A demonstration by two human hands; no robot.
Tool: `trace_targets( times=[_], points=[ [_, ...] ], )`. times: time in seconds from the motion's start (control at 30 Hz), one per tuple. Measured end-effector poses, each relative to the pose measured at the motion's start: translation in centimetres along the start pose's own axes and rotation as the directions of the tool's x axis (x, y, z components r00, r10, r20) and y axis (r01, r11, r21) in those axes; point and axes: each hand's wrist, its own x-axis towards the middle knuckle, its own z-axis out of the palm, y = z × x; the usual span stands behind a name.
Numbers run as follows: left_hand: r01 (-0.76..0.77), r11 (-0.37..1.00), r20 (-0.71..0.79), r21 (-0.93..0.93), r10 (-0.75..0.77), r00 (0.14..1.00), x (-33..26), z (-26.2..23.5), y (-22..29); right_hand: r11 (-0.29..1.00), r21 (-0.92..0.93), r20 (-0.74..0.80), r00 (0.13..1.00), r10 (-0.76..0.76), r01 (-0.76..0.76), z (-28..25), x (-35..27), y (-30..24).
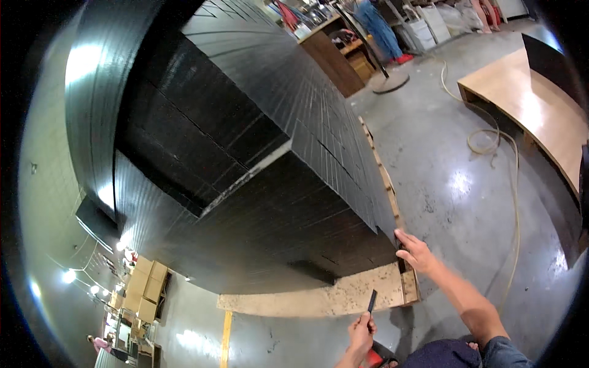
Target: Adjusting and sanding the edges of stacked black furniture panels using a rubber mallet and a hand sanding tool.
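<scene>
My left hand (361, 331) is closed in a pinch around the lower end of a thin black strip (371, 302). The strip stands nearly upright above my fingers, in front of the bare end of the pallet (319, 300).

My right hand (416, 250) reaches forward to the lower right corner of the stack (276, 184) of black boards. Its fingers are spread and lie against the corner edge; I cannot tell whether they grip a board or only touch it.

The stack sits on the pallet and rises well above my head. Its boards lie flat in layers, with a recessed gap in the upper part.

To the right, a yellow hose (491, 144) lies looped on the grey floor (454, 184). A wooden bench (534, 110) stands beyond it. A person in blue trousers (380, 30) stands in the background.
</scene>
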Motion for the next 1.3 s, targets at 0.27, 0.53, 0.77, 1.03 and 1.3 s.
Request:
trace_targets(
  times=[0.27,0.53,0.77,1.03,1.3],
  points=[
    [0.056,0.998,-0.034,-0.016,-0.056,0.998,-1.0,-0.4,-0.2,0.975,-0.056,-0.222,0.95,-0.221,0.214,-2.0,4.3,-10.2],
    [0.037,0.999,-0.028,0.001,-0.037,0.999,0.2,-0.7,-1.4,0.956,-0.062,-0.372,0.882,-0.289,0.287,1.3,5.0,-8.4],
    [-0.193,0.828,0.033,0.527,0.207,0.978,-1.8,0.6,1.2,1.0,-0.014,-0.275,0.961,-0.023,0.02,5.8,0.1,-4.2],
    [0.008,0.997,-0.04,0.082,-0.004,0.999,-0.9,1.5,-0.3,0.992,-0.04,-0.274,0.956,0.103,-0.118,7.2,-6.3,-3.2],
    [0.0,0.995,-0.021,0.097,0.002,1.0,-1.6,1.2,-0.5,0.844,0.457,-0.131,0.918,0.375,-0.28,3.8,-7.0,-2.6]
  ],
)
